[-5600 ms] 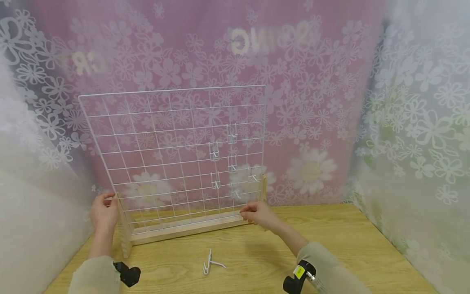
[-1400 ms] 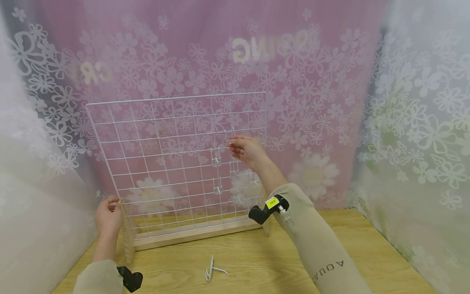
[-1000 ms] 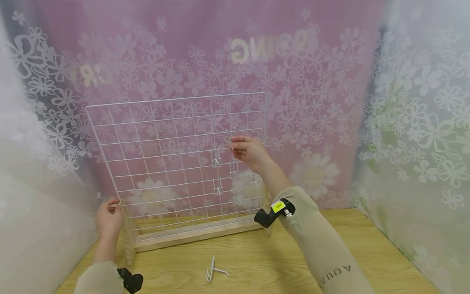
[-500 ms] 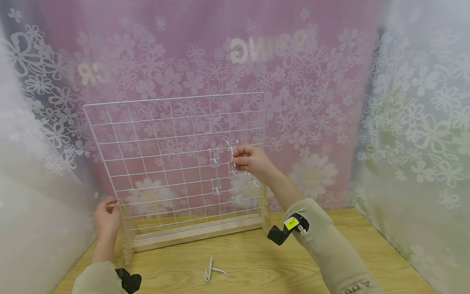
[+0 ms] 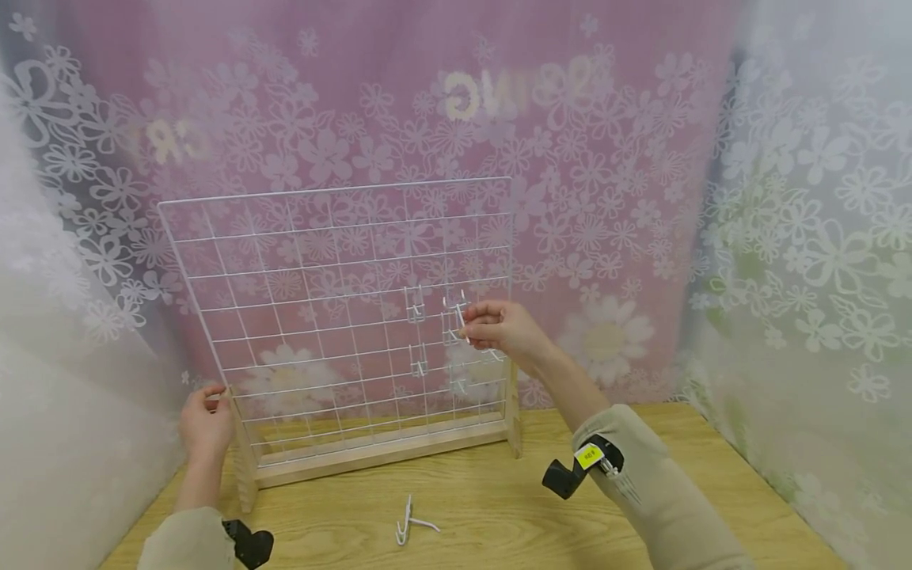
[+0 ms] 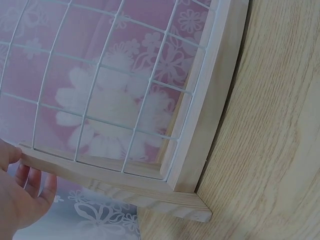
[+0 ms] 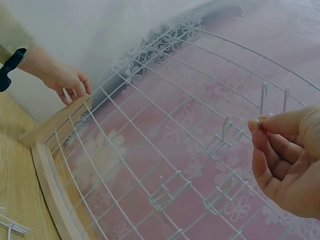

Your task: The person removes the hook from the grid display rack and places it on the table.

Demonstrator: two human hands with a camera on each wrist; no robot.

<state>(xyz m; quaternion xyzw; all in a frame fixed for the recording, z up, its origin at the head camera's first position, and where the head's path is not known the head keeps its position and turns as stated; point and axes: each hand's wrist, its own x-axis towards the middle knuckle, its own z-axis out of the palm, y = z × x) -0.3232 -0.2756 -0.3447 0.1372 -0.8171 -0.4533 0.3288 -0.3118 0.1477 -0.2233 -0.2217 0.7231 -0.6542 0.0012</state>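
White hook [image 5: 460, 318], one: pinched between the thumb and fingers of the right hand [image 5: 511, 334], in front of the right part of the wire grid [image 5: 335, 190], its two bent prongs uppermost; whether it touched the wires could not be told.
Left post [image 6: 125, 186], wooden: its upper end gripped by the left hand [image 5: 207, 423], thumb on one face, fingertips against the other.
Wire grid, white: upright, leaning slightly, seated in a wooden stand [image 5: 385, 454].
Hung hooks [image 5: 416, 309], five: fixed on the right part of the grid, near the right hand and below its top rows.
Loose hook [image 5: 406, 522], white: lay on the table [image 5: 627, 491] in front of the stand, well apart from both hands.
Curtain [image 5: 613, 237], pink, flowered: hung behind the grid.
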